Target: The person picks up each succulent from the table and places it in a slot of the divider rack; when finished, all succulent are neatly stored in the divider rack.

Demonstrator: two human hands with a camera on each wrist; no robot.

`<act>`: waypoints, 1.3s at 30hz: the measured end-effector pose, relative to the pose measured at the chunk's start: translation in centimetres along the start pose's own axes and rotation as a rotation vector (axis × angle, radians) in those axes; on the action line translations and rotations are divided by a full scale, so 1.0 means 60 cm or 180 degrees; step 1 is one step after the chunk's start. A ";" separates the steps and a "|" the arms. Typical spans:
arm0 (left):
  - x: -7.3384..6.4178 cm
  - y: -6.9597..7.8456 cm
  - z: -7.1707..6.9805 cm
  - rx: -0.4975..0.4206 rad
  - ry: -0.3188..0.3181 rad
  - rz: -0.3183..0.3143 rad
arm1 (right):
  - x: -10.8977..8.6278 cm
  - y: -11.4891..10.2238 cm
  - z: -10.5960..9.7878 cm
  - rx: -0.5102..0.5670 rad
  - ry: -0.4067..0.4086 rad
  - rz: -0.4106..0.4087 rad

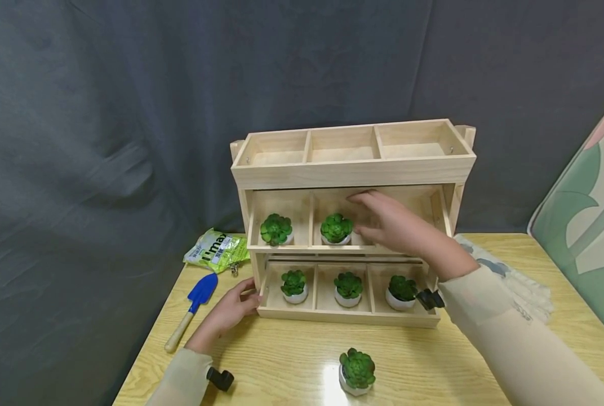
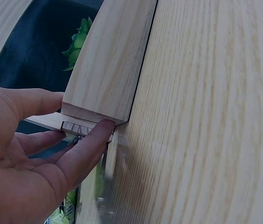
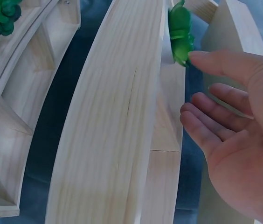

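A three-tier wooden planter stand (image 1: 352, 176) stands on the table. My left hand (image 1: 237, 307) grips the left end of its bottom box, with thumb and fingers (image 2: 78, 156) spanning the corner of the front board. At the middle tier my right hand (image 1: 395, 223) reaches in, its fingers loosely bent around nothing. Close beside it, in the middle compartment, sits a potted succulent (image 1: 336, 227); in the right wrist view a fingertip is at the leaves of this succulent (image 3: 180, 35), and contact is unclear. Another potted succulent (image 1: 276, 229) occupies the left compartment.
Three succulents in white pots, such as the middle one (image 1: 349, 288), fill the bottom tier. One more succulent (image 1: 357, 371) stands on the table (image 1: 281, 361) in front. A blue trowel (image 1: 200, 293) and green packet (image 1: 218, 251) lie left; pale gloves (image 1: 515, 279) lie right.
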State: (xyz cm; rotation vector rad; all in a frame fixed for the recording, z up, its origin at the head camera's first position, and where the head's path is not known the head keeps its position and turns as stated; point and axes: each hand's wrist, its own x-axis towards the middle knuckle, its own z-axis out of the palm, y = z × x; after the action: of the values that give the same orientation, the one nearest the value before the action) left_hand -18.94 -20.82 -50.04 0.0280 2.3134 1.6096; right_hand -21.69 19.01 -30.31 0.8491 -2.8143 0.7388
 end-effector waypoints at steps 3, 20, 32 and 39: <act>-0.001 0.001 0.000 0.0007 0.0003 -0.0003 | -0.014 -0.005 0.002 0.0030 0.0086 -0.0069; -0.003 0.004 -0.004 0.0035 -0.0086 0.0074 | -0.117 -0.025 0.035 0.0522 0.0358 -0.0177; -0.004 0.002 -0.001 0.0010 -0.0063 0.0048 | -0.182 -0.041 0.092 0.0565 0.0236 -0.0313; -0.002 0.003 -0.002 0.0012 -0.0103 0.0100 | -0.212 -0.040 0.128 0.0925 0.0016 -0.0151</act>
State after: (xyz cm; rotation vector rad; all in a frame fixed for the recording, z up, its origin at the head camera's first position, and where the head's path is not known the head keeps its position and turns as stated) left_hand -18.87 -20.89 -49.82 0.0909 2.3026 1.6078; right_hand -9.47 19.79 -39.07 0.9481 -2.7107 1.1598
